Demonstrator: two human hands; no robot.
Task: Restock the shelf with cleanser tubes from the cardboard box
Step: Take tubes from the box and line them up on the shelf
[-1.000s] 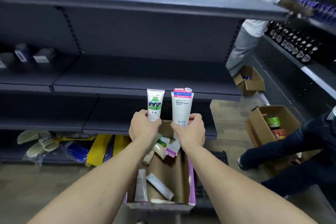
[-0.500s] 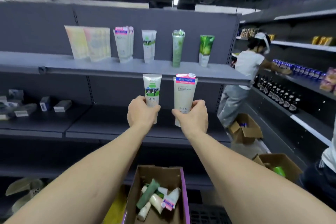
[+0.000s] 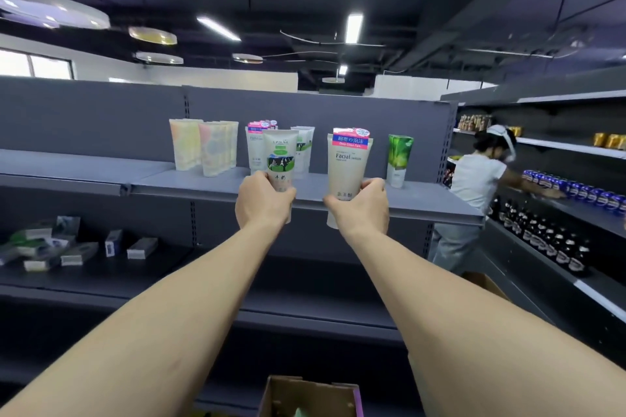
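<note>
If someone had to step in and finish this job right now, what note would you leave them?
Left hand: grips the cow-print tube, upright, raised in front of the top shelf.
Right hand: grips the Facial tube, upright, beside it.
Neither tube stands on the shelf yet.
Done: several tubes already stand in a row on the shelf, among them a green leaf tube at the right end.
Left: set down both tubes with their matching kinds, then return to the cardboard box below; its contents are mostly out of view.
</note>
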